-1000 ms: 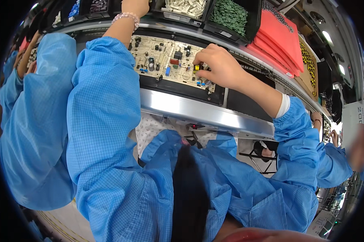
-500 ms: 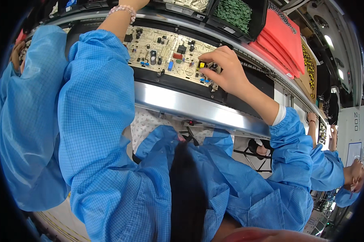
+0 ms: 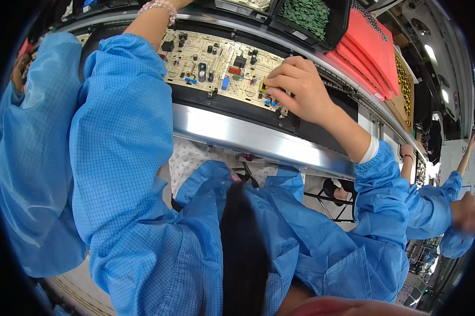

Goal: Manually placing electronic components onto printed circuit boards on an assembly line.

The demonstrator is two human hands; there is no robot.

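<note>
A beige circuit board (image 3: pixel 211 68) studded with black, blue and red parts lies on a black carrier behind a shiny metal rail (image 3: pixel 248 139). My right hand (image 3: pixel 300 92) rests on the board's right end, its fingertips pinched on a small yellow component (image 3: pixel 262 87) and pressing it against the board. My left arm in a blue smock sleeve (image 3: pixel 121 131) reaches up over the board's left end. A pink bead bracelet (image 3: pixel 161 6) shows at the wrist. The left hand itself is cut off by the top edge.
Behind the board stand a black bin of green parts (image 3: pixel 308 13) and a stack of red trays (image 3: pixel 369 52). A co-worker's blue sleeve (image 3: pixel 21 158) is close on my left. Another person in a blue smock (image 3: pixel 448 210) works further along on the right.
My left arm has stretched further up, so the hand has left the picture. My right hand stays at the board's right end on the yellow component. The view has dropped closer.
</note>
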